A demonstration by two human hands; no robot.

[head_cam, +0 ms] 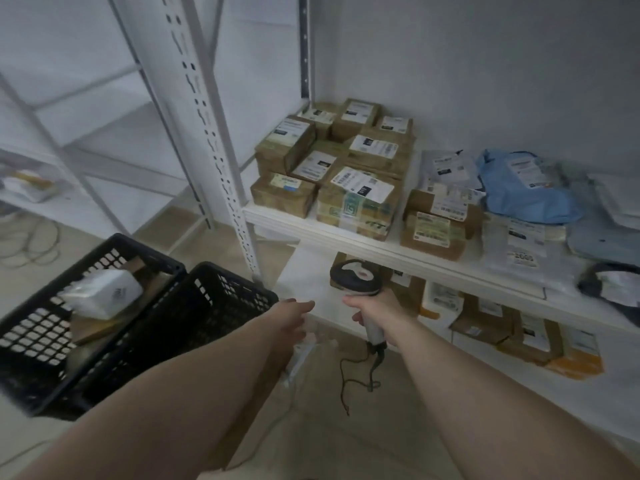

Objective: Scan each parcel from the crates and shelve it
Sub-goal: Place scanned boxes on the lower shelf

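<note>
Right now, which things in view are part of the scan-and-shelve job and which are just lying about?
In the job:
- scanner, gripped by the right hand
- left hand, open, holding nothing
- black crates
- white parcel in the left crate
- shelved boxes

Lying about:
- loose cables on the floor

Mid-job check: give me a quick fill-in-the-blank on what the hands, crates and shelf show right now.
1. The right hand grips the handle of a ____.
2. The white parcel lies in the ____ of the two black crates.
3. The blue bag lies on the ____ of the two shelves in view, right of the brown boxes.
4. The left hand holds ____.

Missing words: scanner; left; upper; nothing
</note>
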